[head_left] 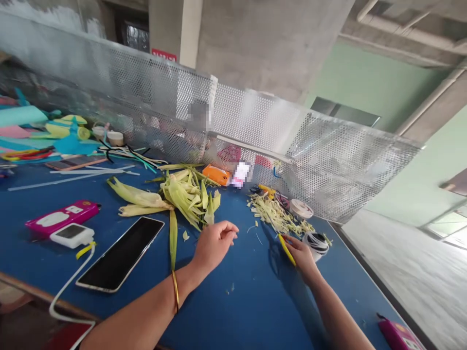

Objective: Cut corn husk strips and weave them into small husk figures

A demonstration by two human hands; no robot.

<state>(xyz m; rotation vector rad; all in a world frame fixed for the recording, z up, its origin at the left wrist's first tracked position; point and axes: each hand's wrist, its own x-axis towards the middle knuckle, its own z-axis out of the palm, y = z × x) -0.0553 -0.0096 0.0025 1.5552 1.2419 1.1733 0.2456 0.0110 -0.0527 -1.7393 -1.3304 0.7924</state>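
Note:
My left hand (pixel 214 241) rests on the blue table (pixel 237 311), fingers curled loosely together near the tips of a pile of green-yellow corn husks (pixel 186 194); nothing shows plainly in it. A gold bangle sits on that wrist. My right hand (pixel 301 255) lies further right and holds a thin yellow strip (pixel 286 249) in a pinch. It is beside a heap of shredded husk strips (pixel 275 216) and a roll of white tape (pixel 316 243).
A black phone (pixel 122 253), a white charger (pixel 72 235) with cable and a pink device (pixel 62 216) lie at the left. A perforated metal screen (pixel 255 131) backs the table. Orange box (pixel 216 174), cups, coloured foam and sticks sit far left. Another pink device (pixel 397 335) at bottom right.

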